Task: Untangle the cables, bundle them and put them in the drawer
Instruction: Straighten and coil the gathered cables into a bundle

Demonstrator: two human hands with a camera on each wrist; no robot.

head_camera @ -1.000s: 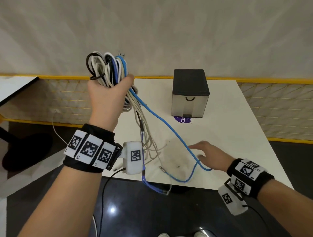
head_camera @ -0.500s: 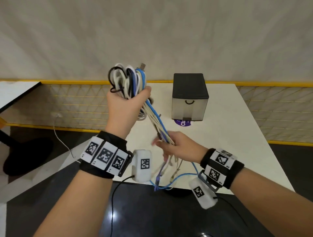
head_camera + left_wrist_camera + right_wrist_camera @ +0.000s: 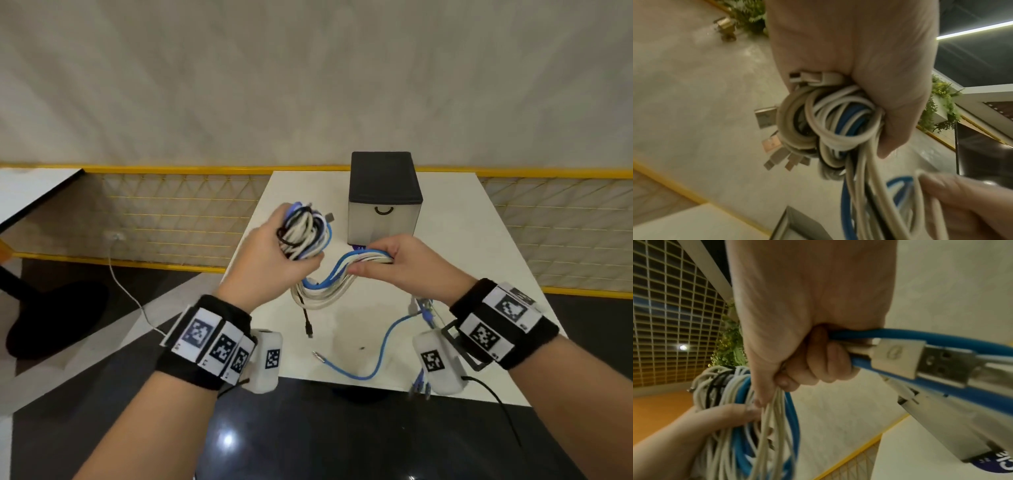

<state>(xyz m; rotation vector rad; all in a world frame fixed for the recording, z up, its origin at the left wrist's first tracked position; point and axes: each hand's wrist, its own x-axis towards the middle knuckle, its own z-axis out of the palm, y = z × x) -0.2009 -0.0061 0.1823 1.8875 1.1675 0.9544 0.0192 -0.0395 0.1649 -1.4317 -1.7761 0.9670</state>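
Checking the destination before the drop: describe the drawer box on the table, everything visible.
The drawer box is a small single-drawer unit with a matte black top and a pale grey, plastic-looking drawer front carrying a curved black handle. The drawer looks shut. It stands upright toward the far edge of the white table, partly covering a purple sticker at its base. Neither hand touches it; the right hand holds cables just in front.
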